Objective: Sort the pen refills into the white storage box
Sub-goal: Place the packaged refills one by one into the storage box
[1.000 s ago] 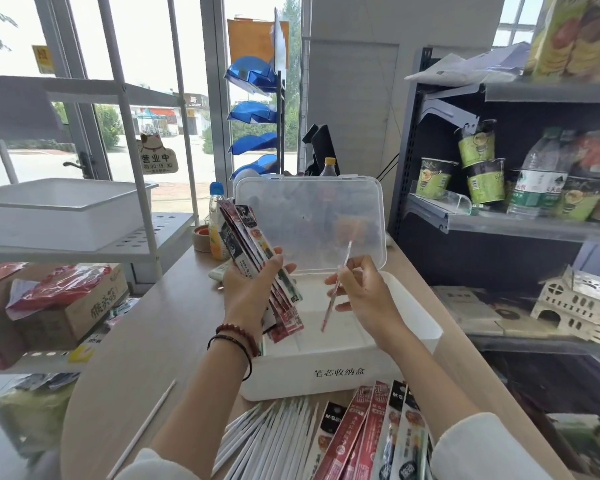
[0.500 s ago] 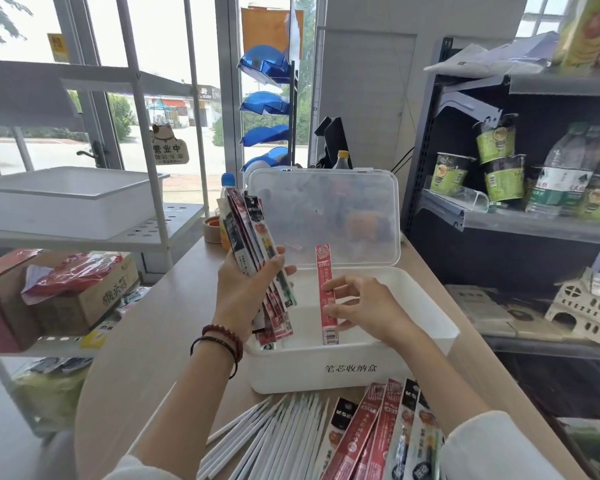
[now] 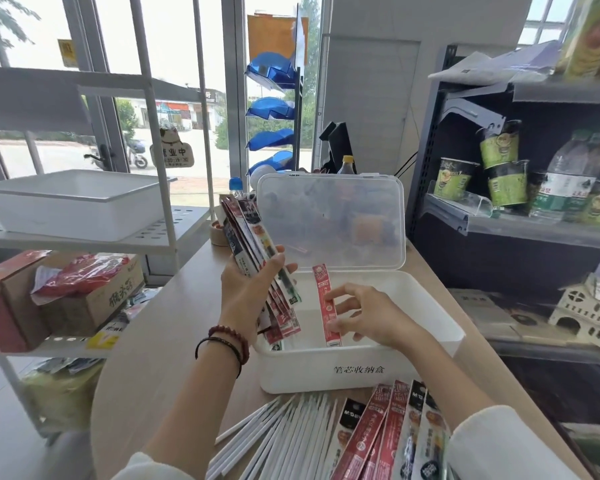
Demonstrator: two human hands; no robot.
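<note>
The bottom edge is cutting off the loose refill packets (image 3: 385, 441) and white tubes (image 3: 291, 434), while the frosted lid (image 3: 329, 220) is blurring whatever is standing behind it on the counter (image 3: 174, 323).

The box (image 3: 326, 374) is white with dark lettering, the pack (image 3: 323, 296) red and white, the bundle (image 3: 246, 233) red and black. Refills (image 3: 284, 434) are white; the lid (image 3: 329, 220) seems frosted clear.
</note>
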